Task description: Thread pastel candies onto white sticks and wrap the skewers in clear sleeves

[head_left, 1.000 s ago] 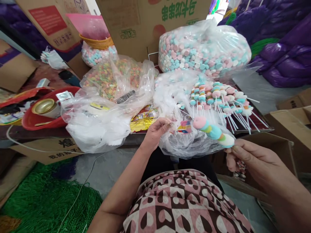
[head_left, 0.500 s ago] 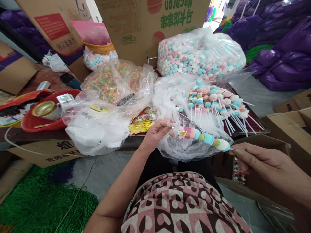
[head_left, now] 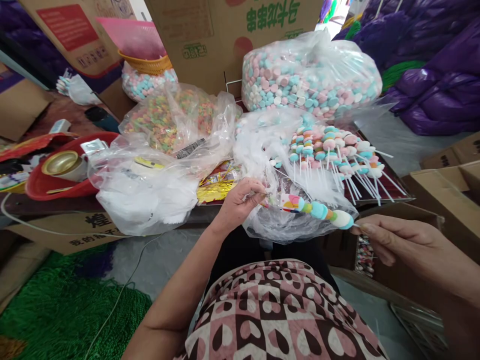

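A marshmallow skewer (head_left: 318,210) in blue, white, green and orange pieces stretches between my hands, tilted down to the right. My right hand (head_left: 397,240) pinches the white stick at its lower end. My left hand (head_left: 242,202) is closed, thumb against finger, on the end of a clear printed candy wrapper (head_left: 290,202) that covers the skewer's far end. Beneath them lies a crumpled clear plastic bag (head_left: 270,227). Just beyond, finished-looking marshmallow skewers (head_left: 330,145) lie piled with their white sticks toward me. A stack of white plastic bags (head_left: 144,202) lies to the left.
A big bag of marshmallows (head_left: 311,82) and a bag of gummy candy (head_left: 168,117) stand at the back. Gold ties (head_left: 215,190) lie near my left hand. A red basin (head_left: 48,180) is at the left, an open carton (head_left: 405,250) under my right hand.
The printed wrapper now covers the pink marshmallow that showed at the skewer's far end. Both hands keep their pinch, and the view has shifted slightly.
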The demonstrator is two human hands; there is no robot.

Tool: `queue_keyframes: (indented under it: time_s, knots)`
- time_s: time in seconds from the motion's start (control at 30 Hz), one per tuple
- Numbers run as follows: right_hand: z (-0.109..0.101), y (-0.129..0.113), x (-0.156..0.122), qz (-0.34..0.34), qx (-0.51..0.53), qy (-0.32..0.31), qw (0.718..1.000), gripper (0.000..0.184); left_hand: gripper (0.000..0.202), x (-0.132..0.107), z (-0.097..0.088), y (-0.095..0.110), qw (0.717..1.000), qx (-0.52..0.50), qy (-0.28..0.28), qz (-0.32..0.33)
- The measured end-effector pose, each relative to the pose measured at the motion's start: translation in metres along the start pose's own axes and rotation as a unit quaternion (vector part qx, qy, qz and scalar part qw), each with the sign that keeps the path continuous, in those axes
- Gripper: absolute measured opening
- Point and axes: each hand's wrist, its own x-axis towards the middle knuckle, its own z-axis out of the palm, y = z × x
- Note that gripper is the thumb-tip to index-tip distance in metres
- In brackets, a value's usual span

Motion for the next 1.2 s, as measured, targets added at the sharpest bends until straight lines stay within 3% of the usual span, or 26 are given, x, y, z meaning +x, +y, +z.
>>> queue_keyframes:
  time_s: [0.1,0.3,0.47,0.6,0.73,0.8,0.9,1.0,1.1,1.2]
  knots:
    - [0.005,0.001,0.002,0.017,0.013,-0.067,0.998,0.054,0.016,0.0,0.003,0.0,1.0,0.017,-0.004,0.012]
    - [0.021,0.003,0.004,0.006,-0.005,-0.048,0.999,0.058,0.016,0.003,0.002,0.01,0.993,0.081,-0.052,0.071]
    - [0.028,0.012,0.007,-0.011,0.056,0.042,0.997,0.052,0.015,0.007,-0.001,0.019,0.985,0.152,-0.035,0.078]
    - [0.032,0.013,0.01,-0.003,0.074,-0.012,0.997,0.054,0.015,0.007,-0.003,0.026,0.974,0.203,-0.055,0.086]
    - [0.038,0.008,0.012,-0.021,0.099,0.017,0.995,0.045,0.011,0.004,-0.006,0.036,0.952,0.284,-0.039,0.11]
    - [0.041,0.006,0.012,-0.026,0.114,-0.001,0.993,0.044,0.01,0.005,-0.008,0.043,0.946,0.297,-0.032,0.128]
    - [0.045,0.005,0.013,-0.027,0.161,-0.033,0.986,0.04,0.011,0.01,-0.015,0.058,0.955,0.255,-0.056,0.139]
    - [0.051,0.009,0.017,-0.037,0.226,0.0,0.973,0.035,0.011,0.022,-0.024,0.075,0.968,0.2,-0.097,0.12]
    - [0.057,0.013,0.022,-0.049,0.27,-0.003,0.962,0.034,0.015,0.037,-0.033,0.088,0.977,0.131,-0.161,0.053]
    - [0.065,0.015,0.025,-0.051,0.317,-0.014,0.947,0.037,0.031,0.05,-0.043,0.092,0.972,0.006,-0.229,-0.057]
